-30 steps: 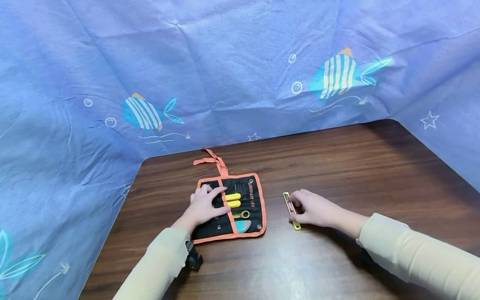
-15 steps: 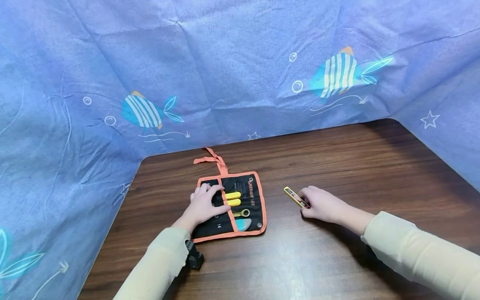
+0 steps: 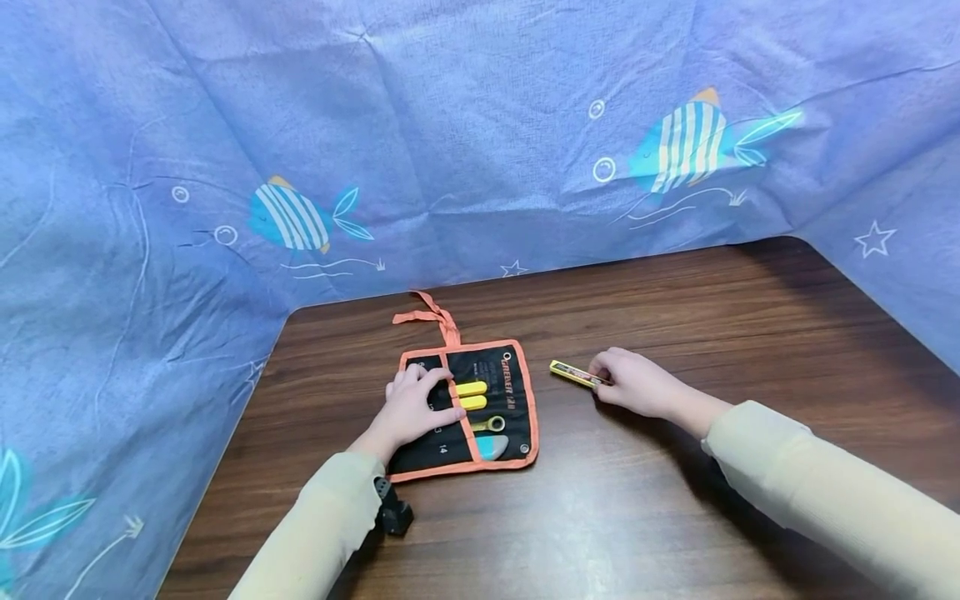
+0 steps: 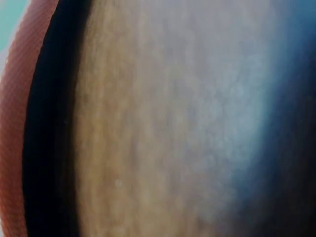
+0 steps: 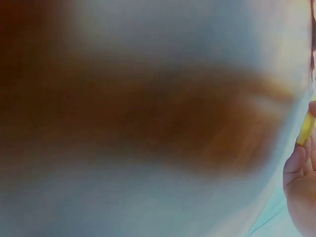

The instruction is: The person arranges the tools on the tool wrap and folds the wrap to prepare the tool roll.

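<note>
In the head view, the right hand (image 3: pixel 637 385), right of centre, pinches a slim yellow labelled piece (image 3: pixel 572 372) by its near end, its free end pointing left. The left hand (image 3: pixel 408 417) rests on the black tool pouch (image 3: pixel 501 408) at lower centre — thumb and fingers spread wide. Two yellow handles (image 3: pixel 471 396), a ring-ended wrench (image 3: pixel 495 424) and a teal-and-grey piece (image 3: pixel 492 447) show in the pouch, on the wooden table (image 3: pixel 675 308).
</note>
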Available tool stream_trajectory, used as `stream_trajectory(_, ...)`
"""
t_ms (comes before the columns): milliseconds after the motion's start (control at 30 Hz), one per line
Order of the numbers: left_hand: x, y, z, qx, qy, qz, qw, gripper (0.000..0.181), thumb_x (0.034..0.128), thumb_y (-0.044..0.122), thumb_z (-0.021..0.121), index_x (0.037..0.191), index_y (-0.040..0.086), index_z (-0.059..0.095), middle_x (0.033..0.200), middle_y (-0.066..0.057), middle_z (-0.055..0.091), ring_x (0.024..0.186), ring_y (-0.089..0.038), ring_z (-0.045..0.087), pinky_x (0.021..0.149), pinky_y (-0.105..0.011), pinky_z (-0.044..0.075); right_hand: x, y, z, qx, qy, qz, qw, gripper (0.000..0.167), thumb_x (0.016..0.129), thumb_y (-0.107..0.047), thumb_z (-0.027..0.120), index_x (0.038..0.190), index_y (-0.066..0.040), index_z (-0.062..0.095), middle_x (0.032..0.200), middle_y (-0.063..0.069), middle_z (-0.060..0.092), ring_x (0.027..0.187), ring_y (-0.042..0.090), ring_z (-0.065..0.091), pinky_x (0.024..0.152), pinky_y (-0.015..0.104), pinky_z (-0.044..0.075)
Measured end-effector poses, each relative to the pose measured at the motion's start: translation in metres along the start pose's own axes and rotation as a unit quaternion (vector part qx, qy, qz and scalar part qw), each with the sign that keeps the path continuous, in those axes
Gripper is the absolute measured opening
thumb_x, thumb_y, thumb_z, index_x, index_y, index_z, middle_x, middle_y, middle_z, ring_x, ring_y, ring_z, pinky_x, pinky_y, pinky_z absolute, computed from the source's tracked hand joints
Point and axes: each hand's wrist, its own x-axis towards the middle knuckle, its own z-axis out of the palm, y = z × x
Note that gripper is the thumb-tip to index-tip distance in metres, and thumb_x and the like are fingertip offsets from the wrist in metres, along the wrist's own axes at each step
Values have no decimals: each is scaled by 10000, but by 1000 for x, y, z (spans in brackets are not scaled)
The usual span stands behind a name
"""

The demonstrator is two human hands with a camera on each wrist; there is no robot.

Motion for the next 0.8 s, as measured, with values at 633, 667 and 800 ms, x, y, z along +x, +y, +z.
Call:
stream_trajectory(633,-2,0,1,-73,96,57,9999,636,749,623,659,1264,267,549,1084,-36,454,964,-230,366,857,-485,275,59,-35,13,232,-178,-223,9993,110,822,-71,630,929,-65,655,832,-1,554,772,156,482,704,337,419)
stream_trajectory(667,-2,0,1,-75,98,62,9999,636,749,625,657,1262,267,549,1085,-36,455,965,-231,366,861,-487,274,61,-37,14,230,-211,-208,9993,112,826,-73,626,934,-65,656,838,1,555,778,157,484,710,337,421)
stream_trajectory(800,-2,1,1,-79,103,61,9999,629,746,634,653,1251,274,553,1083,-32,458,968,-229,370,873,-496,276,69,-44,17,208,-364,-168,9990,134,854,-86,621,977,-52,661,883,13,564,806,161,492,736,344,429)
